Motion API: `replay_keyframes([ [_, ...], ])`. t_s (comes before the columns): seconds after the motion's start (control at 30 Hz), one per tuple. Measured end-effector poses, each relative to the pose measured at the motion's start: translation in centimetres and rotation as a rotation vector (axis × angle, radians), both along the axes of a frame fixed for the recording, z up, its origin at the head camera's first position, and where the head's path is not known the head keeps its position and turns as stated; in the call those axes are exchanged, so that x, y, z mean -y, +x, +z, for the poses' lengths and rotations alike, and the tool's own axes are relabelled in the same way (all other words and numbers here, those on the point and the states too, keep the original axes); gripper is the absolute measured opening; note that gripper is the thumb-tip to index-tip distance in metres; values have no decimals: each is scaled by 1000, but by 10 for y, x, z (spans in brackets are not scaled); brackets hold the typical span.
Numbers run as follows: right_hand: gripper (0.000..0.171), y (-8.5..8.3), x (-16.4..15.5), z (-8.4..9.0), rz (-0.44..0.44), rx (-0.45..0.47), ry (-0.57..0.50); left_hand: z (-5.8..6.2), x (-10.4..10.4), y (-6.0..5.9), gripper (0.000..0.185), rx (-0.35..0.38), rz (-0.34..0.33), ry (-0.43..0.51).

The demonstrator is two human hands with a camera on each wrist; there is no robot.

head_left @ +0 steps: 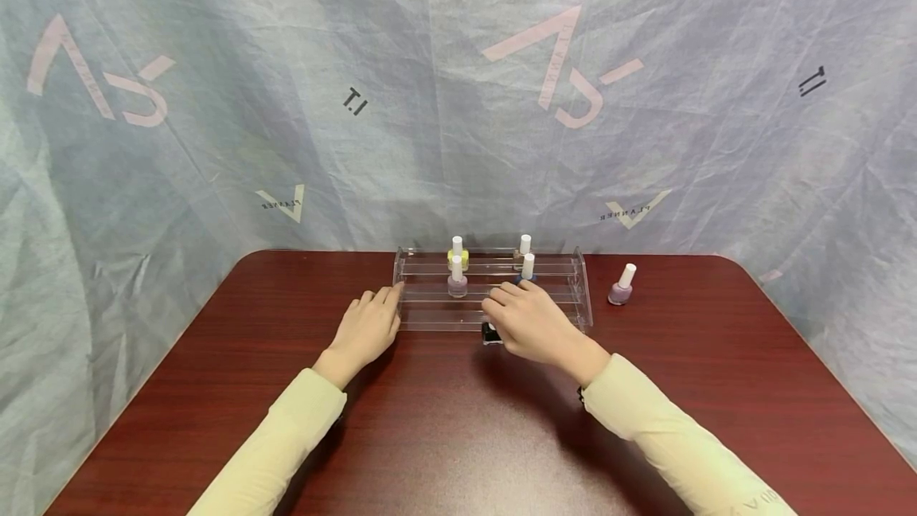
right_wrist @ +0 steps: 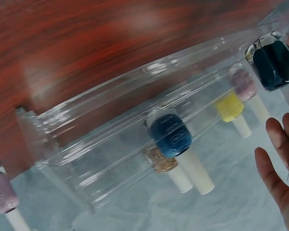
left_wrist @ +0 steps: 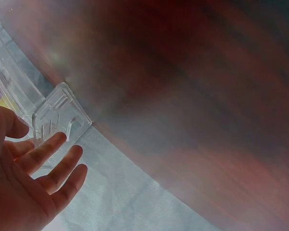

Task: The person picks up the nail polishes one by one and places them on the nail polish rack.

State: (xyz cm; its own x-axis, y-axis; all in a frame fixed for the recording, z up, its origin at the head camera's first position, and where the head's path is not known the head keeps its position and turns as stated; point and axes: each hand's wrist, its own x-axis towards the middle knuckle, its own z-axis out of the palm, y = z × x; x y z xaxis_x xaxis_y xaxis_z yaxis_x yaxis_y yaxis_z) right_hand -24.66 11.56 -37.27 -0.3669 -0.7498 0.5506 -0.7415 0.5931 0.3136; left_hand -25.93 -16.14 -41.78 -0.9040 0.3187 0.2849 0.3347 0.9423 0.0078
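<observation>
- the left hand (head_left: 365, 329) is lying flat on the dark red surface (head_left: 444, 428), fingers straight and slightly spread, their tips touching the left end wall of the clear tiered rack (head_left: 494, 315).
- the right hand (head_left: 526, 321) is resting over the rack's front step near its middle, fingers loosely curved; i cannot tell whether it is gripping the dark teal bottle (head_left: 491, 333), which is sitting at the hand's 9 o'clock on the front edge, touching it.
- in the right wrist view that dark teal bottle (right_wrist: 273, 60) is showing by the fingers (right_wrist: 274, 163), which are lying apart and straight.
- a pink bottle (head_left: 457, 280) and a blue bottle (head_left: 527, 267) are standing upright on a middle step; a yellow bottle (head_left: 458, 253) and a brownish glitter bottle (head_left: 524, 251) are standing on the back step.
- a mauve bottle (head_left: 622, 286) is standing alone on the surface at the rack's 3 o'clock, just beside it.
- a wrinkled pale blue cloth (head_left: 458, 86) is hanging behind, at 12 o'clock.
</observation>
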Motion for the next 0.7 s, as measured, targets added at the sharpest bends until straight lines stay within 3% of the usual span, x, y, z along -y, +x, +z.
replay_keyframes([
  [0.7, 8, -21, 31, 11, -9, 14, -29, 1, 0, 1, 48, -13, -5, 0],
])
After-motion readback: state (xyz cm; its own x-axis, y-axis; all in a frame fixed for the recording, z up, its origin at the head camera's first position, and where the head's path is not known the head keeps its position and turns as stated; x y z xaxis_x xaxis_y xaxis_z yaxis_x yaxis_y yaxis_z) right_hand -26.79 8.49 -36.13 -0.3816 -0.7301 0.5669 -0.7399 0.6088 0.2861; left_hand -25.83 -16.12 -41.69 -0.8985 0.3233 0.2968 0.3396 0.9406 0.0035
